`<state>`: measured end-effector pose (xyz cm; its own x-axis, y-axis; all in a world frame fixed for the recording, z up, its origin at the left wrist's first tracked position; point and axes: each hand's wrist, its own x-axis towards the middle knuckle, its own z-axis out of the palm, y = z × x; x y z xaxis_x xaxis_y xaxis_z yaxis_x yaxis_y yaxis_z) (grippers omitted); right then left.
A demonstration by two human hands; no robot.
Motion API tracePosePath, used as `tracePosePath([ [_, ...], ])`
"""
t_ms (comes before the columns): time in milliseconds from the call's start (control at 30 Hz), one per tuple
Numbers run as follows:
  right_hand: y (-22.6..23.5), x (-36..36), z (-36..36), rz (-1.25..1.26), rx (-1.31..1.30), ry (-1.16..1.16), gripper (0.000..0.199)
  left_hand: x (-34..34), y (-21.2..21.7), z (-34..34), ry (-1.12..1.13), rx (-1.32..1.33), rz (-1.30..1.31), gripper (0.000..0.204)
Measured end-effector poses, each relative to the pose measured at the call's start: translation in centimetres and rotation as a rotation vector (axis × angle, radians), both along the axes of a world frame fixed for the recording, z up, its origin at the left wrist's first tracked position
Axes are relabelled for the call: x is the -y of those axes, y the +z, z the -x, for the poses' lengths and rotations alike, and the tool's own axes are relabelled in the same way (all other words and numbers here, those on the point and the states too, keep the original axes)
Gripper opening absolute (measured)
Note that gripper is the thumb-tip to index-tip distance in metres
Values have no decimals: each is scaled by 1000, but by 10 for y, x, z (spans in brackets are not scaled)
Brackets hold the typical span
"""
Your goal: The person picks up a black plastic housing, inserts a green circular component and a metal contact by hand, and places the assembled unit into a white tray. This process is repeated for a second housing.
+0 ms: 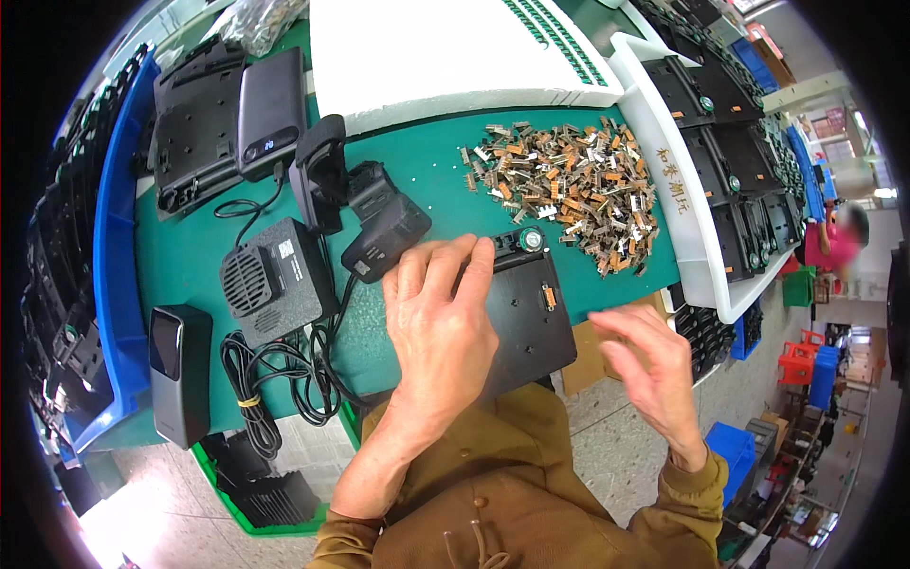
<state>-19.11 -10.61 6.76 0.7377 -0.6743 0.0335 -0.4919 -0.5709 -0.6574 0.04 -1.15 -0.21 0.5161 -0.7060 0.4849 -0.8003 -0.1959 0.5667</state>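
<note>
My left hand (441,322) lies over a flat black plastic panel (521,332), its bent fingers closed at the panel's far edge; the thumb is hidden. A small green board with a round metal part (531,239) sits at the panel's far corner. Farther right on the panel is a small orange-and-metal slide switch (549,299). Off the panel's right side, my right hand (652,365) hangs in the air, thumb and fingers apart, with nothing visible in it. Beyond the panel lies a heap of small switches (578,185) on the green mat (427,156).
Left of my hands are a black device (389,237), a speaker-like box (275,280), coiled cables (251,389) and power banks (180,375). White foam (427,57) lies at the back. A white tray (673,180) of panels stands right, a blue bin (123,284) left.
</note>
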Motion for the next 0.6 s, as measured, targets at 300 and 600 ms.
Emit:
tracePosePath([
  [300,-25,7,-24,249,38,166,42,0,3,1,-5,1,-12,37],
  [600,-18,-6,-5,-465,8,-231,14,-5,1,-3,-29,3,9,33],
])
